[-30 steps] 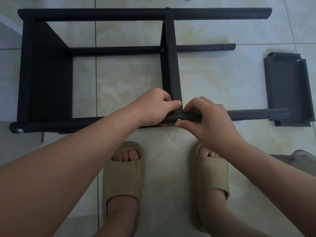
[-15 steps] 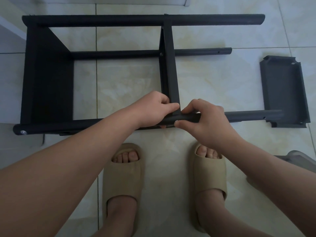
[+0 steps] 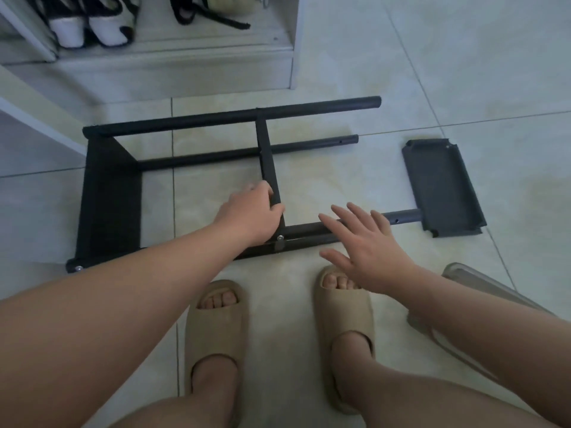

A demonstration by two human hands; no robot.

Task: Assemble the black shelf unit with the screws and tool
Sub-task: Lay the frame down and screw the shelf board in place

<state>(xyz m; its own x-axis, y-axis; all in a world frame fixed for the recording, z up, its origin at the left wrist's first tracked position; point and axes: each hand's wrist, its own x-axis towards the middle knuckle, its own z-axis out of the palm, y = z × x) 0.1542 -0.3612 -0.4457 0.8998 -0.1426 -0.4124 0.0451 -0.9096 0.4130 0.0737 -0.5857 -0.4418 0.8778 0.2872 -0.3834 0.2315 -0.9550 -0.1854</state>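
The black shelf unit point(image 3: 108, 193) is lying on its side on the tiled floor point(image 3: 340, 168). The left hand point(image 3: 253, 211) is gripping the unit's middle panel point(image 3: 268, 159), with fingers curled round the panel's near end and the thumb lying along its edge. Just below that grip, the panel is meeting the near pole point(image 3: 309, 230), and a silver screw point(image 3: 280, 238) is sticking out of the pole there. To the right of the grip, the right hand point(image 3: 367, 248) is hovering over the same pole with its fingers spread wide, holding nothing. Further right, past the pole's free end, a loose black tray point(image 3: 441, 186) is lying flat on the floor. Nearer the body than the grip, two feet in beige slippers point(image 3: 216, 329) are standing side by side.
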